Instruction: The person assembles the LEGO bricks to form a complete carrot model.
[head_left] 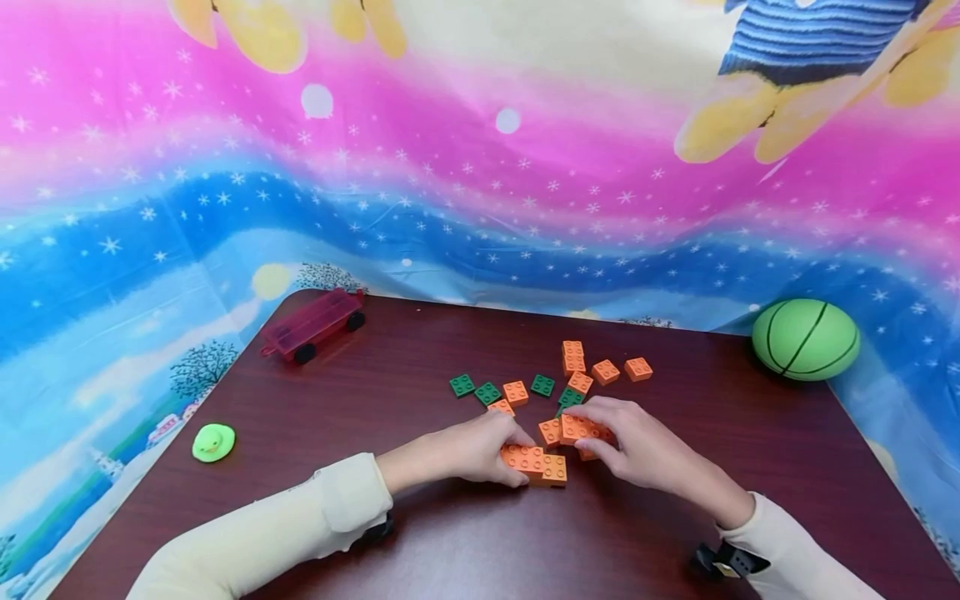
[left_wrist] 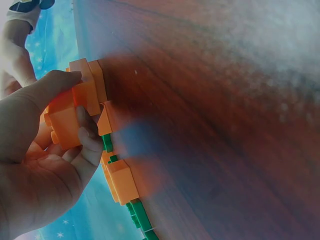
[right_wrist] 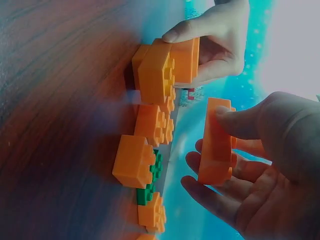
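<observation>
My left hand (head_left: 483,450) grips a joined group of orange building bricks (head_left: 523,458) low over the table, thumb on the near side. In the right wrist view, a lighter orange brick (right_wrist: 156,72) sticks out from this group. Held between the thumb and fingers of my right hand (head_left: 641,446) is a long orange brick (right_wrist: 215,142), raised off the table. Just below and beside it lies a loose orange brick (head_left: 549,432). Behind the hands are scattered green bricks (head_left: 543,384) and more orange bricks (head_left: 516,392).
A tall orange brick piece (head_left: 573,357) stands farther back. On the dark wooden table (head_left: 420,542) are a red toy trailer (head_left: 315,323) at the back left, a green toy duck (head_left: 213,442) at the left edge and a green ball (head_left: 806,340) at the back right. A patterned cloth (head_left: 450,167) hangs behind.
</observation>
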